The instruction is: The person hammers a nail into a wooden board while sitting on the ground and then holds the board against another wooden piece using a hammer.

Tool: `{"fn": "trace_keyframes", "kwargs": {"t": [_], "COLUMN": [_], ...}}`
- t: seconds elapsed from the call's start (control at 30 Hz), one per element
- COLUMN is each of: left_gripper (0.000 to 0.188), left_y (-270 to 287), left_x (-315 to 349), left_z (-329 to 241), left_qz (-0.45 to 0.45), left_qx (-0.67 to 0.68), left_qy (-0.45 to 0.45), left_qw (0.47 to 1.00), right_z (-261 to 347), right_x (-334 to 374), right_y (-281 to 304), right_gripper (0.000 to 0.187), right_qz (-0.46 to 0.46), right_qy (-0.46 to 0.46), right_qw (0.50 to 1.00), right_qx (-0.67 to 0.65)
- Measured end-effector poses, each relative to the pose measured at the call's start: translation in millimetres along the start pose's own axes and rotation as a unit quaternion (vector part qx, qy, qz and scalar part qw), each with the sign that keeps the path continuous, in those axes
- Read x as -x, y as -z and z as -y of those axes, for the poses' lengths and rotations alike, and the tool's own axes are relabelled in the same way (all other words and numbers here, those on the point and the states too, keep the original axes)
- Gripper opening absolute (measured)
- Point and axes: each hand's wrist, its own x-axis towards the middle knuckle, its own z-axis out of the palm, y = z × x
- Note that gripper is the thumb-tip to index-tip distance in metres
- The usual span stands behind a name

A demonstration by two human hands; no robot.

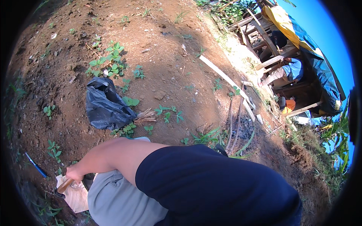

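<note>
Bare reddish-brown sloping soil (166,64) fills most of the view, dotted with small green weeds and dry twigs. A crumpled black plastic bag (105,106) lies at about ten o'clock from the middle, with a tuft of dry straw-coloured fibres (145,116) touching its lower right edge. A long pale wooden plank (226,81) runs diagonally toward two o'clock, and beyond it stands an open timber shelter draped with a blue and yellow tarpaulin (301,41), where another person in a light blue shirt (290,71) sits bent over.

The person's own arm, in a dark navy short sleeve (211,184), sweeps from the lower right across to eight o'clock, over a knee in grey-green trousers (117,199). Which arm it is cannot be told for sure; it reads as the right. That hand (74,174) is clenched around a short brown wooden handle (65,186), the fingers wrapped over its upper end. The handle slants down and out of the fist toward seven o'clock, its dark lower tip, probably a blade, resting over a crumpled whitish cloth sheet (75,196) on the ground just below the knuckles. A thin blue stick-like tool (36,165) lies on the soil at nine o'clock from the hand, apart from it. The other hand is out of sight.
</note>
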Motion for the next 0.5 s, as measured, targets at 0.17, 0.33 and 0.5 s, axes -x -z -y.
{"fn": "trace_keyframes", "kwargs": {"t": [0.17,0.33,0.5], "left_gripper": [0.057,0.056,0.055], "left_y": [12,21,19], "left_x": [-5,-2,9], "left_z": [5,12,20], "left_qz": [-0.009,-0.020,-0.032], "left_qx": [0.002,0.009,0.016], "left_qy": [0.002,0.006,0.006], "left_qw": [1.000,1.000,0.999], "right_z": [-2,-3,10], "right_x": [-4,7,22], "right_y": [1,0,30], "right_gripper": [0.044,0.046,0.047], "right_qz": [0.010,0.006,0.048], "right_qy": [-0.016,-0.034,-0.001], "right_qw": [1.000,0.999,0.996], "right_qx": [0.006,0.031,0.071]}}
